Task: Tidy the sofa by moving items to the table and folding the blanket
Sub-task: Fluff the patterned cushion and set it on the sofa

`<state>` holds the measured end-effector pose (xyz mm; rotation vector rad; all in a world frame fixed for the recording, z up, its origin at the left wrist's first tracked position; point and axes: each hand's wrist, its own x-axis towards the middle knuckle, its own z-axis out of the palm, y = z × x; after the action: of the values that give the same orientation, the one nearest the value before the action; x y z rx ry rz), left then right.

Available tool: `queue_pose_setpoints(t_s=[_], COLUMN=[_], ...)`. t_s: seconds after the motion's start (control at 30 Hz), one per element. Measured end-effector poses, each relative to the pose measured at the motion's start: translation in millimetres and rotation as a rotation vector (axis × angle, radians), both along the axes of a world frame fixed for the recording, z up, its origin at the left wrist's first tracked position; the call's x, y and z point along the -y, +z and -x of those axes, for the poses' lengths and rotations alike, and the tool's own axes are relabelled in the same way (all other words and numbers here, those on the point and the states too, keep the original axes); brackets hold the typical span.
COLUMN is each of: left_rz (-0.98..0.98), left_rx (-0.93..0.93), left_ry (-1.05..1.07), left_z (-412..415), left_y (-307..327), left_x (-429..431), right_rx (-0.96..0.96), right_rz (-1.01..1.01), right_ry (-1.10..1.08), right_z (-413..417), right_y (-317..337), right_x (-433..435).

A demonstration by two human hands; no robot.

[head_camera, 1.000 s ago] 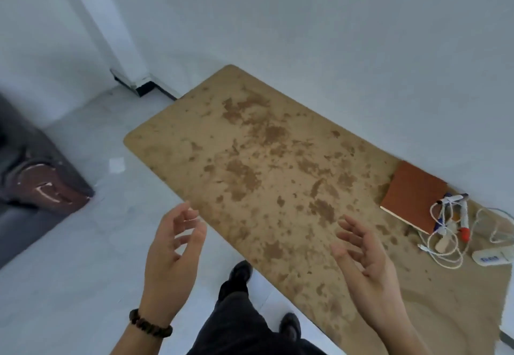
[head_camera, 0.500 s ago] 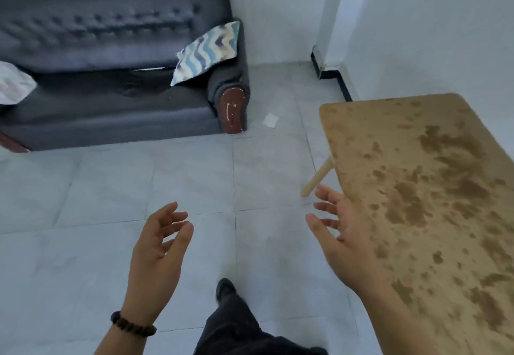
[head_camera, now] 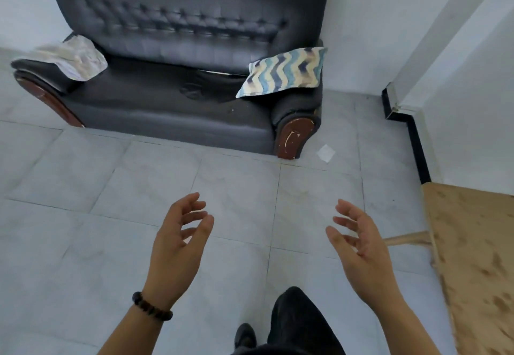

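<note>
A dark tufted sofa (head_camera: 172, 37) stands against the far wall. A pillow with blue and cream zigzags (head_camera: 286, 72) leans on its right armrest. A pale patterned cloth or cushion (head_camera: 72, 57) lies over the left armrest. A dark crumpled patch (head_camera: 200, 89) sits on the seat. My left hand (head_camera: 178, 243) and my right hand (head_camera: 358, 246) are raised over the floor, both empty with fingers spread and slightly curled. The brown speckled table (head_camera: 478, 257) is at the right edge.
Pale grey floor tiles (head_camera: 111, 215) stretch between me and the sofa. A small white scrap (head_camera: 326, 153) lies on the floor by the sofa's right foot. A white wall corner with black skirting (head_camera: 417, 143) stands right of the sofa. My dark trouser leg and shoe (head_camera: 294, 324) are below.
My view has swung left from the table to the sofa, which now fills the top of the frame. Both hands stay raised and empty.
</note>
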<state>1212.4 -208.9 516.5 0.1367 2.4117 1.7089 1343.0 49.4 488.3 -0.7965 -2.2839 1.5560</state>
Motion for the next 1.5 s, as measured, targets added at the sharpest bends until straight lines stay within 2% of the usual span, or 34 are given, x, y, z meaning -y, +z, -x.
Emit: queue_pose_setpoints(t_s=[0.17, 0.33, 0.6, 0.77, 0.97, 1.2, 1.33, 1.5], left_rz=[0.028, 0.098, 0.086, 0.045, 0.042, 0.005, 0.014, 0.052], left_rx=[0.013, 0.036, -0.061, -0.048, 0.041, 0.116, 0.154, 0.191], left_ry=[-0.037, -0.078, -0.045, 0.023, -0.067, -0.255, -0.308, -0.302], left_z=[94.0, 207.1, 400.6, 502.4, 653.4, 844.3, 912.7, 964.2], left_y=[-23.0, -38.4, 6.7, -8.0, -46.9, -48.7, -82.0, -176.0], left_x=[-56.0, -127.1, -195.5, -216.3, -245.1, -308.4, -358.8, -426.5], right_rx=[-0.004, 0.009, -0.003, 0.017, 0.060, 0.108, 0.170, 0.271], right_rz=[0.031, 0.065, 0.009, -0.006, 0.033, 0.032, 0.013, -0.009], right_ry=[-0.080, -0.110, 0.072, 0.116, -0.023, -0.185, -0.236, -0.267], right_z=[84.9, 206.7, 437.8, 555.6, 691.9, 832.6, 889.5, 938.3], right_y=[-29.0, -57.4, -14.2, -14.4, -38.8, -28.2, -59.2, -153.5], right_x=[-36.8, -91.8, -172.3, -200.5, -221.8, -258.4, -298.8, -359.4])
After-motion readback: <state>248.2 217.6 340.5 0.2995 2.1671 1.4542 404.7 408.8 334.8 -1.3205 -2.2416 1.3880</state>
